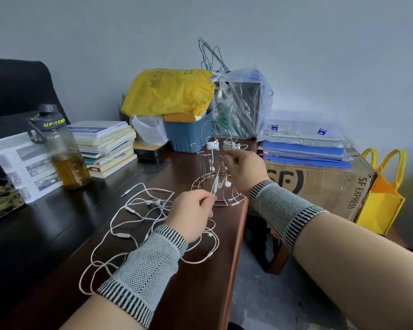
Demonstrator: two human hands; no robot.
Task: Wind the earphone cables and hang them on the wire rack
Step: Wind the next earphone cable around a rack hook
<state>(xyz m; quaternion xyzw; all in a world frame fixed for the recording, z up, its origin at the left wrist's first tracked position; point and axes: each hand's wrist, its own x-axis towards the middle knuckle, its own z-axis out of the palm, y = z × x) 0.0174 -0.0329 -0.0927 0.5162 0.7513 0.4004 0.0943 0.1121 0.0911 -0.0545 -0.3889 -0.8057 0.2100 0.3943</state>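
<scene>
Both hands, left (193, 214) and right (242, 171), pinched one thin cable (217, 178) (light, limp, probably tangle-prone) before the rack (218, 186); best gripped near its remote.

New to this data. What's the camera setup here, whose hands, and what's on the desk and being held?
There is no robot: one wide-angle camera on a person's head looks down at their bare hands. The left hand and right hand pinch a white earphone cable stretched between them, in front of a wire rack where a wound bundle already hangs. More loose earphone cables lie tangled on the dark desk. A bottle and stacked books stand at the left.
</scene>
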